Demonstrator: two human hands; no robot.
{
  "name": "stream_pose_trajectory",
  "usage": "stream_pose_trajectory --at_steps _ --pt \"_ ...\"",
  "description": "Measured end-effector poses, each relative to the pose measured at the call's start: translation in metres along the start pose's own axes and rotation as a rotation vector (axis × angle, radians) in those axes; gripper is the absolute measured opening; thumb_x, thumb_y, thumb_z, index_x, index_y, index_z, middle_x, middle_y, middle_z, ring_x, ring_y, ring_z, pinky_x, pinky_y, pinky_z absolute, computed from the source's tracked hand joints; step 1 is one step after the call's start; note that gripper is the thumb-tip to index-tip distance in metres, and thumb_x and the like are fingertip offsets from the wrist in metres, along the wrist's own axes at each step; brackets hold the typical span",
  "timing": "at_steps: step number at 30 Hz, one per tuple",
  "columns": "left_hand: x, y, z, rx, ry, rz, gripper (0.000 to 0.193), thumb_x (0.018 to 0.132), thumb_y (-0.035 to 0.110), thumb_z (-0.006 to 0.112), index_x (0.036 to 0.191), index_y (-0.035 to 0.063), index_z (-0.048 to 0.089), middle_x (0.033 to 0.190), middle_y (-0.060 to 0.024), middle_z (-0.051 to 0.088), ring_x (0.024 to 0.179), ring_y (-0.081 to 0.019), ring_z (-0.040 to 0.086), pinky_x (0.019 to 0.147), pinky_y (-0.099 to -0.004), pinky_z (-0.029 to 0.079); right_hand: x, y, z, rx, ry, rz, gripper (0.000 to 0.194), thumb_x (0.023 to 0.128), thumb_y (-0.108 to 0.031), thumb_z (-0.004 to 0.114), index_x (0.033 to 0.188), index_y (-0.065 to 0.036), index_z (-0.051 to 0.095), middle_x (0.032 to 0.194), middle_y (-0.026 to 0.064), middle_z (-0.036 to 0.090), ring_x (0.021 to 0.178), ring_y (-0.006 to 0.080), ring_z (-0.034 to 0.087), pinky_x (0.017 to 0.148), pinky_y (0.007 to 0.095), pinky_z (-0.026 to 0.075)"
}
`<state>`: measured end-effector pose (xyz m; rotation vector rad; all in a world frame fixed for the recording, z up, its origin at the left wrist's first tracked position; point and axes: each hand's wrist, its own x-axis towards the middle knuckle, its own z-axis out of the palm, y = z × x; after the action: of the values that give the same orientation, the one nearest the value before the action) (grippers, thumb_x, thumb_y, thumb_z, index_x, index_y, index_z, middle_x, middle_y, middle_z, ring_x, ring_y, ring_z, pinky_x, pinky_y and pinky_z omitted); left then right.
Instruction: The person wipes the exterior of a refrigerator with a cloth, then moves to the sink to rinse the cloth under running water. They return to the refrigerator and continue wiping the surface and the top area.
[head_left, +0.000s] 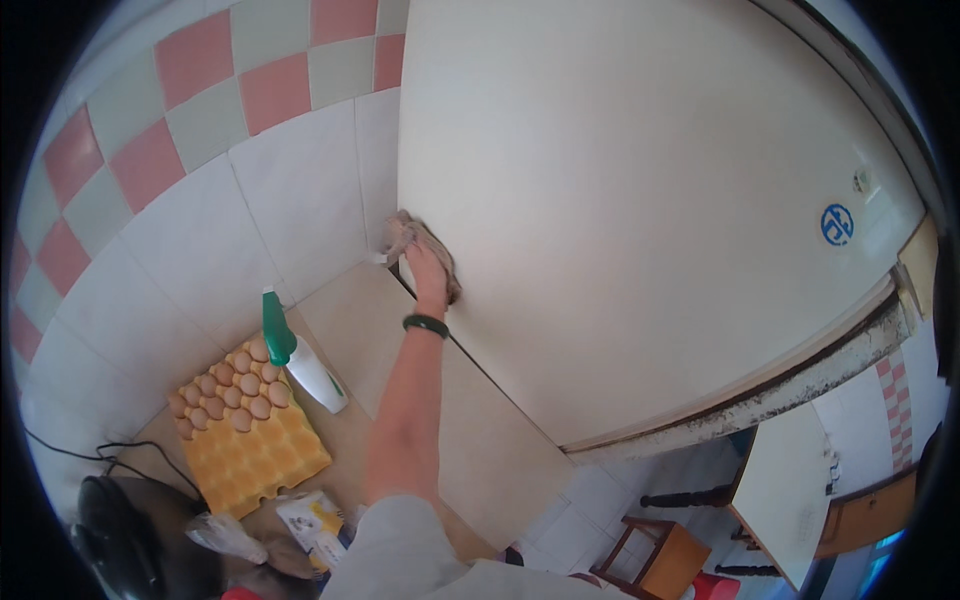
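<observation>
My right hand (426, 266) holds a brownish cloth (442, 262) against the lower corner of a large white panel (615, 210), where it meets the tiled wall and the beige countertop (480, 420). A dark green bangle (426, 324) circles the wrist. Left of the forearm, a white spray bottle with a green trigger head (315, 375) stands on the counter. Beside it lies a yellow egg tray (255, 465) with several brown eggs (232, 390) at its wall end. My left hand is out of view.
A black appliance (142, 532) with a cord sits at lower left, near a clear plastic bag (225, 536) and a printed packet (315, 525). Pink and grey-green tiles (195, 56) band the wall. At lower right are a white-topped table (787, 480) and a wooden stool (671, 559).
</observation>
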<state>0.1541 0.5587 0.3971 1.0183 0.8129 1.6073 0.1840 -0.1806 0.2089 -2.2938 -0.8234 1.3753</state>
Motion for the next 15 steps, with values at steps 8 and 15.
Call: stream_pose_trajectory --at_steps 8,15 --pt "-0.352 0.031 0.025 0.494 -0.798 0.471 0.034 0.100 0.021 0.035 0.109 -0.0084 0.049 0.107 -0.0210 0.058 0.096 -0.0308 0.054 0.086 -0.0417 0.043 0.006 0.001 -0.002 -0.204 -0.024 -0.115 0.024 0.090 -0.018 0.054 0.100 -0.001 0.066 0.089 0.0141 0.069 0.080 0.0240 0.068 0.071 0.0365 0.054" --pt "-0.319 0.005 0.016 0.503 -0.888 0.671 0.036 0.100 0.022 0.035 0.105 -0.0089 0.051 0.101 -0.0233 0.059 0.090 -0.0356 0.056 0.082 -0.0443 0.044 0.008 -0.039 -0.036 0.112 0.027 0.033 0.028 0.092 -0.020 0.057 0.112 -0.001 0.063 0.097 0.0101 0.068 0.086 0.0171 0.065 0.073 0.0319 0.052"
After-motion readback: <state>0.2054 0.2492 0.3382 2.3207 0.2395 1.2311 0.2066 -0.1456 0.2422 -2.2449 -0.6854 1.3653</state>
